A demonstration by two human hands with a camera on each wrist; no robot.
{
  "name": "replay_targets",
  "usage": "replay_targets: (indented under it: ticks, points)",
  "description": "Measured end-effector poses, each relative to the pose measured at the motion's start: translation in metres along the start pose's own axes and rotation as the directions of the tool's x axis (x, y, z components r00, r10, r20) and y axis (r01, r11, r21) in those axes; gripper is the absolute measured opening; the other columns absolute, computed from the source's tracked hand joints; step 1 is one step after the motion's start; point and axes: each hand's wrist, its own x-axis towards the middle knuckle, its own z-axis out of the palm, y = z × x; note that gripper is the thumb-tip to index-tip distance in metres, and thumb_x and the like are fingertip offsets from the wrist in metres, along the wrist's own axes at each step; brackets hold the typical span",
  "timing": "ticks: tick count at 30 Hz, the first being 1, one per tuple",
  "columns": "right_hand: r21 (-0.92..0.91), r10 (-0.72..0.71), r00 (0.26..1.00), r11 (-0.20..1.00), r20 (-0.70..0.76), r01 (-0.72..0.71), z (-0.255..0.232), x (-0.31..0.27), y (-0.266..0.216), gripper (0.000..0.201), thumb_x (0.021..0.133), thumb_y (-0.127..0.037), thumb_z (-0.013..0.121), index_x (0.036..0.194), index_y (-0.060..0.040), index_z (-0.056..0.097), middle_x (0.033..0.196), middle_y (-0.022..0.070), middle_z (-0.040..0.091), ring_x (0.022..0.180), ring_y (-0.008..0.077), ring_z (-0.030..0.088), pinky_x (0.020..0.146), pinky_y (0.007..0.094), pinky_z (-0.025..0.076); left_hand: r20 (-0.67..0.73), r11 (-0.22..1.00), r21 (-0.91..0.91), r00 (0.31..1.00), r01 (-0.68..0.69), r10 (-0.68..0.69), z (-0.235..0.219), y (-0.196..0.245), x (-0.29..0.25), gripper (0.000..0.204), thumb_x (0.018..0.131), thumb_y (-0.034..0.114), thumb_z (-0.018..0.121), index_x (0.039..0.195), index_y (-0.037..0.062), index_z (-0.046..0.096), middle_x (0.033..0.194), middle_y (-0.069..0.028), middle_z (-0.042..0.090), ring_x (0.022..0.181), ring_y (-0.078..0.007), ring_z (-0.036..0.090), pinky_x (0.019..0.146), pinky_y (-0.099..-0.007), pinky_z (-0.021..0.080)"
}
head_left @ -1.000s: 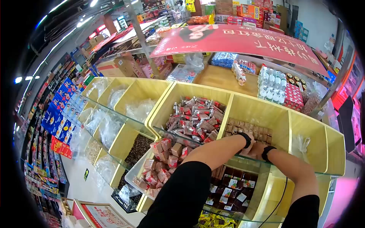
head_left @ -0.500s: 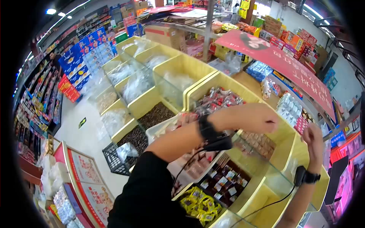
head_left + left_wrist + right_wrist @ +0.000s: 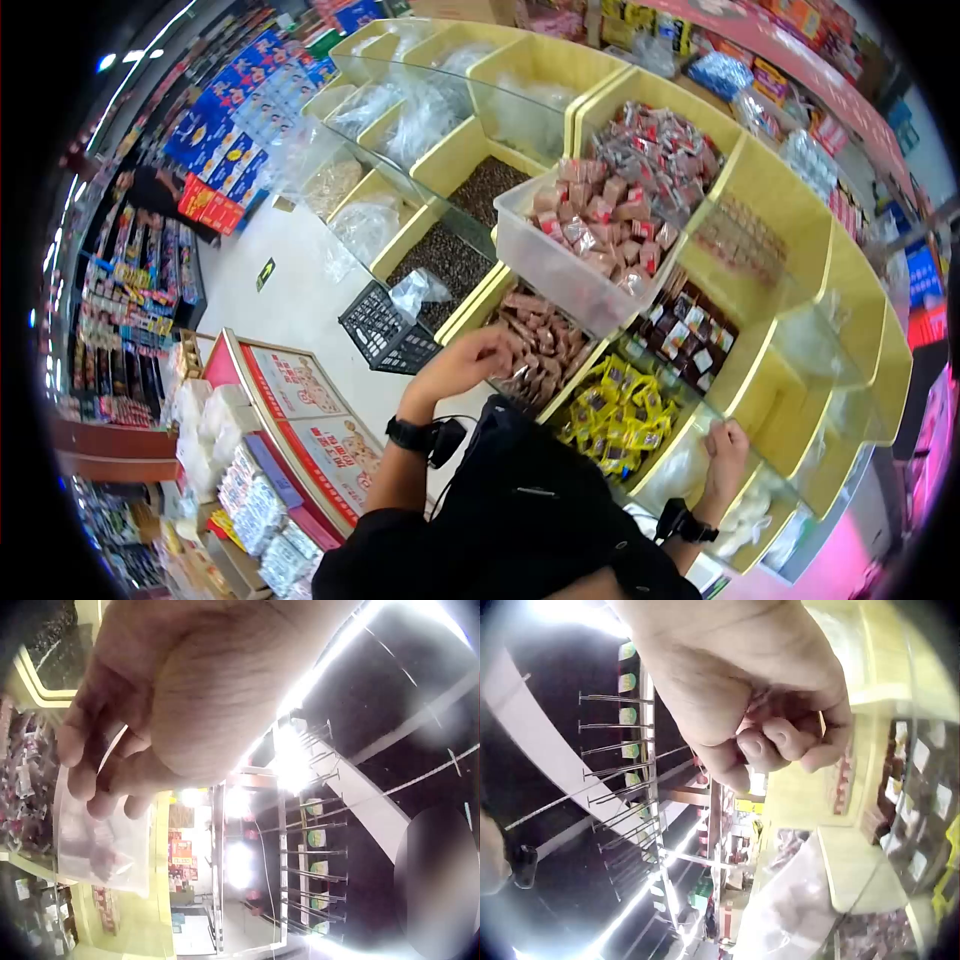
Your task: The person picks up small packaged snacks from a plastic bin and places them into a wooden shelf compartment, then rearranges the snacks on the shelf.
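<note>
In the head view my left hand (image 3: 465,362) hovers near a bin of brown wrapped sticks (image 3: 545,345), its fingers loosely bent. The left wrist view shows that hand (image 3: 150,712) with nothing between its fingers. Lower right in the head view, my right hand (image 3: 726,455) is near the glass front of the bins, beside yellow-wrapped sweets (image 3: 615,415). Its fingers curl loosely inward in the right wrist view, and no object shows in that hand (image 3: 772,705). A translucent plastic tub (image 3: 545,262) of pinkish-brown wrapped cubes (image 3: 605,225) rests across the bins between and beyond the hands.
Glass dividers (image 3: 520,115) edge the yellow bins. Behind the tub lies a bin of red-and-silver wrapped sweets (image 3: 655,150); dark packets (image 3: 685,335) fill another. A black plastic basket (image 3: 385,330) hangs at the left, near a red-framed display board (image 3: 310,400).
Both hands were together over the bin of brown squares, then separated and drew back toward the body. The head view has turned downward, bringing the tub into fuller sight.
</note>
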Motion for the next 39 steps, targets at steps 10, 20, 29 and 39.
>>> replay_targets:
  ticks: [10,20,29,39]
  points:
    - [-0.118,-0.159,0.981,0.982,-0.110,0.145,0.092,-0.038,-0.036,0.011,0.095,-0.009,0.062,0.087,-0.0075,0.054,0.067,-0.0034,0.048,0.061,0.0050,0.043,0.057,0.0216,0.033,0.106,0.889,0.257,0.926,-0.379,0.364,-0.064,0.034,0.106,0.030,0.084,-0.009,0.051,0.110,0.0011,0.063,0.085,-0.0054,0.064,0.077,-0.0137,0.059,0.070,-0.0276,0.048]
    - [-0.250,-0.244,0.969,0.941,-0.035,0.228,0.225,0.012,-0.103,0.007,0.090,-0.003,0.068,0.087,-0.0031,0.061,0.077,-0.0001,0.062,0.069,0.0062,0.057,0.063,0.0204,0.045,0.557,0.798,0.332,0.787,-0.503,0.265,-0.161,0.079,0.265,0.025,0.087,0.013,0.063,0.110,0.0030,0.063,0.092,-0.0091,0.067,0.083,-0.0205,0.064,0.076,-0.0336,0.051]
    - [-0.355,-0.434,0.854,0.780,0.286,0.515,0.316,0.193,-0.150,0.036,0.089,-0.008,0.066,0.121,0.0054,0.061,0.114,0.0150,0.070,0.097,0.0189,0.068,0.083,0.0316,0.055,0.539,0.378,0.748,0.832,-0.545,0.132,-0.147,0.028,0.416,0.053,0.072,0.024,0.076,0.121,0.0107,0.060,0.114,-0.0209,0.065,0.104,-0.0391,0.064,0.085,-0.0476,0.053]
    - [-0.738,-0.084,0.856,0.469,0.510,0.486,0.383,0.298,-0.139,0.072,0.079,-0.017,0.074,0.142,-0.0008,0.044,0.118,0.0173,0.065,0.106,0.0246,0.062,0.092,0.0344,0.050,0.552,0.544,0.666,0.828,-0.510,0.099,-0.155,-0.007,0.441,0.085,0.064,0.019,0.083,0.139,0.0093,0.044,0.129,-0.0251,0.056,0.114,-0.0410,0.061,0.092,-0.0461,0.053]
